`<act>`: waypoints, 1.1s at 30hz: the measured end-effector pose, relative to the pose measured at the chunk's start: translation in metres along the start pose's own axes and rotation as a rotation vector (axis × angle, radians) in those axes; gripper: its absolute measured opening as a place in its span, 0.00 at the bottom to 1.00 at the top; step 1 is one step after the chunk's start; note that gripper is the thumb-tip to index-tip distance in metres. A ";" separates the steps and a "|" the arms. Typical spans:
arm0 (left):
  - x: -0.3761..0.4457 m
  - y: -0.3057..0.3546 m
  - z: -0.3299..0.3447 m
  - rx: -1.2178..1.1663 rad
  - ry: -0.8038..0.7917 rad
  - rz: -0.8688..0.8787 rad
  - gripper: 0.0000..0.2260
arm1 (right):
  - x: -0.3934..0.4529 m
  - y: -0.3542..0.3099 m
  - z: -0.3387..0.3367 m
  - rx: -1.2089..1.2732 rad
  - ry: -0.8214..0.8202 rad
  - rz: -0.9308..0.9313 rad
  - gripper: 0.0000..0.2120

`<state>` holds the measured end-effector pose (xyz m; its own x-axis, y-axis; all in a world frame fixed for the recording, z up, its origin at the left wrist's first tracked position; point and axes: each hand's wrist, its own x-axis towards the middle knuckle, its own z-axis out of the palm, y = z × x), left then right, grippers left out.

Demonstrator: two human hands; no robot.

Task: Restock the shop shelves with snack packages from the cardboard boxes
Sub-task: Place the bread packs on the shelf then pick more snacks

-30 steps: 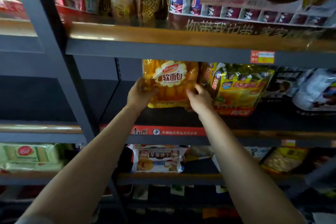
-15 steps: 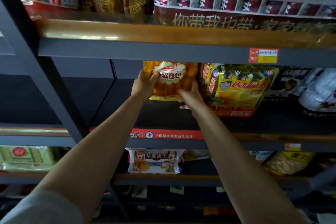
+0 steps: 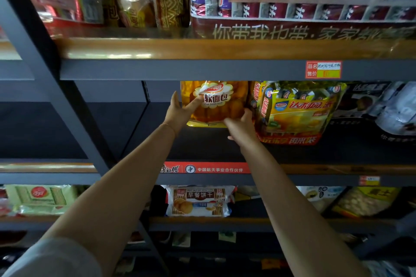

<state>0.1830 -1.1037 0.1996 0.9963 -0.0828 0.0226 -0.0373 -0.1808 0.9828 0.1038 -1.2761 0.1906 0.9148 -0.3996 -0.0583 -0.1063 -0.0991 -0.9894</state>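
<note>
Holding with both hands: left hand point(image 3: 180, 111) gripping the left edge of orange bread package point(image 3: 217, 103), right hand point(image 3: 242, 125) curled at its lower right corner. Standing upright far back on middle shelf point(image 3: 213, 153), touching yellow snack bag point(image 3: 297, 110) at right. Lower, nearer: biscuit pack point(image 3: 198, 201).

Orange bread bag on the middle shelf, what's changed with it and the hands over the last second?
The bread bag went deeper onto the shelf, beside the yellow bag. The left hand slid from its lower corner up its left edge, thumb now across the front. The right hand holds the bottom right corner throughout. Other packs unmoved.
</note>
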 end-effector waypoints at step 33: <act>-0.012 0.006 0.007 0.131 0.006 -0.013 0.47 | -0.022 -0.009 0.017 -0.353 -0.038 -0.227 0.21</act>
<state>0.1703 -1.1110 0.2038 0.9972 -0.0737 0.0119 -0.0341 -0.3082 0.9507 0.0916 -1.2509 0.1988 0.9435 -0.2982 0.1442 -0.0213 -0.4892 -0.8719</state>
